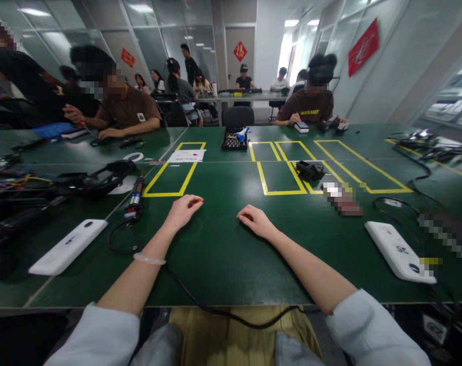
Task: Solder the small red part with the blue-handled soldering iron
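Note:
My left hand (pixel 184 211) hovers over or rests on the green table (pixel 215 264), thumb and fingers pinched together. At its fingertips a small orange piece (pixel 201 200) shows, too small to name. To its right, my right hand (pixel 256 221) is closed with the fingers curled in. What it holds, if anything, is hidden. A gap of bare tabletop separates the hands. A yellow tape outline (pixel 164 194) lies just beyond the left hand, and another yellow tape outline (pixel 286 192) beyond the right one.
White numbered devices flank me, one left (pixel 68 247) and one right (pixel 400 251). A black cable (pixel 215 308) hangs across the front edge. Further off are a black tray (pixel 234 140), black parts (pixel 310 171), a paper sheet (pixel 187 155) and dark equipment (pixel 89 178). Two people sit opposite.

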Action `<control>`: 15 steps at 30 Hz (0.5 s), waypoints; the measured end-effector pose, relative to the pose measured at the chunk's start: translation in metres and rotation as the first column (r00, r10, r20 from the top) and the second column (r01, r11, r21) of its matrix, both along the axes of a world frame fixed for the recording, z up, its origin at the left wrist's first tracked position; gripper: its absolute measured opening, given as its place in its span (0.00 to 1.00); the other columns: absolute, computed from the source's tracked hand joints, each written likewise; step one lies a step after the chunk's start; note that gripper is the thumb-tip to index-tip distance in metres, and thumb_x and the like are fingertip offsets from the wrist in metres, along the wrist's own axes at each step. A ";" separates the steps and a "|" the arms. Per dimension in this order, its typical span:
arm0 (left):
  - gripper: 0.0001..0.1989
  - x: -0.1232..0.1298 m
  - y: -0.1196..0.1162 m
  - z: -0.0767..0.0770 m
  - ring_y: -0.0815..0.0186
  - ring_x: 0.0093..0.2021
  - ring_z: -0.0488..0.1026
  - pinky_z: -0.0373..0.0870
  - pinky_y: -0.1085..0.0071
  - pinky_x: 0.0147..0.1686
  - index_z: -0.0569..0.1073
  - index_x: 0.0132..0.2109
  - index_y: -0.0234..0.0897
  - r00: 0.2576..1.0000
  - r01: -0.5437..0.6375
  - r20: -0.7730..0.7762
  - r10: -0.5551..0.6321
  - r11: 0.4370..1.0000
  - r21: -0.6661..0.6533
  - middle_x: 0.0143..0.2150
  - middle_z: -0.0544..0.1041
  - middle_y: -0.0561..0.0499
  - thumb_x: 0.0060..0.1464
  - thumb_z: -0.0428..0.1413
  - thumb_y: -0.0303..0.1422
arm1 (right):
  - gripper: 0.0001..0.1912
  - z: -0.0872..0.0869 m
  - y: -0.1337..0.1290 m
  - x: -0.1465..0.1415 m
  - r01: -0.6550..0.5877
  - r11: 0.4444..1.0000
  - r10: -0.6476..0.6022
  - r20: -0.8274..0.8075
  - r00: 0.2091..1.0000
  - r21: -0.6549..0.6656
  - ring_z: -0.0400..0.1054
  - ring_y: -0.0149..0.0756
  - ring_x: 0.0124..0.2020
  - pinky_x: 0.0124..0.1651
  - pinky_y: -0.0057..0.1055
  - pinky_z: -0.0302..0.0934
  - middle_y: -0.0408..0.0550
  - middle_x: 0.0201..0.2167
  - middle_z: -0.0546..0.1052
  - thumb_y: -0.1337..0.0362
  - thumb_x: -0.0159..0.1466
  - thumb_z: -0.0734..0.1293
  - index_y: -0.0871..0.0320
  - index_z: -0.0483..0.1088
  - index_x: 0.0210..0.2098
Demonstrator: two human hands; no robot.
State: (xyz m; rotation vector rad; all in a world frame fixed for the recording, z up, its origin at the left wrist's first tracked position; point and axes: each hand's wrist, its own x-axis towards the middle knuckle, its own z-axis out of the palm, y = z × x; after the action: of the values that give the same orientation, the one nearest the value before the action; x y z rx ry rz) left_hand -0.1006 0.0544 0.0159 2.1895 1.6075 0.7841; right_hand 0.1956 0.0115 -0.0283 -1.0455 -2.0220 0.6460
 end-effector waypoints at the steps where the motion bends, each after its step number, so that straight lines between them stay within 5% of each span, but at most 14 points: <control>1: 0.18 0.017 -0.003 0.001 0.62 0.42 0.73 0.68 0.67 0.45 0.76 0.46 0.38 0.995 0.100 0.001 -0.100 0.994 -0.042 0.44 0.77 0.47 0.56 0.51 0.43 | 0.07 0.000 0.000 0.000 -0.001 1.000 0.001 -0.012 1.000 -0.006 0.65 0.29 0.31 0.37 0.27 0.60 0.45 0.33 0.72 0.66 0.65 0.63 0.58 0.73 0.38; 4: 0.20 0.061 -0.013 0.003 0.62 0.43 0.73 0.68 0.66 0.45 0.75 0.50 0.37 0.951 0.309 0.098 -0.295 0.929 -0.202 0.44 0.77 0.46 0.55 0.53 0.42 | 0.11 -0.001 0.001 0.000 -0.020 0.999 0.017 -0.070 0.997 -0.035 0.65 0.29 0.31 0.37 0.27 0.61 0.45 0.36 0.72 0.67 0.64 0.64 0.57 0.69 0.46; 9: 0.28 0.095 -0.022 -0.002 0.67 0.34 0.71 0.67 0.69 0.36 0.65 0.58 0.31 0.861 0.467 0.413 -0.297 0.782 -0.413 0.37 0.76 0.48 0.53 0.55 0.40 | 0.13 0.000 0.001 -0.001 -0.072 0.997 0.069 -0.070 0.995 -0.038 0.66 0.29 0.32 0.37 0.28 0.62 0.45 0.38 0.72 0.67 0.61 0.66 0.57 0.68 0.47; 15: 0.26 0.092 -0.024 -0.013 0.67 0.36 0.72 0.67 0.69 0.36 0.65 0.57 0.33 0.836 0.456 0.503 -0.219 0.787 -0.416 0.40 0.76 0.46 0.53 0.56 0.39 | 0.07 0.003 -0.001 -0.003 -0.054 0.997 0.051 -0.044 0.998 -0.051 0.65 0.30 0.31 0.37 0.27 0.61 0.44 0.33 0.73 0.67 0.62 0.66 0.59 0.70 0.40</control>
State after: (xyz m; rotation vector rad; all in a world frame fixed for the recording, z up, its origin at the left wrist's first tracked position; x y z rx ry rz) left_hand -0.0084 0.0304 0.0025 1.6841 0.9942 0.5735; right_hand 0.1928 0.0108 -0.0252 -1.0031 -2.0106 0.7461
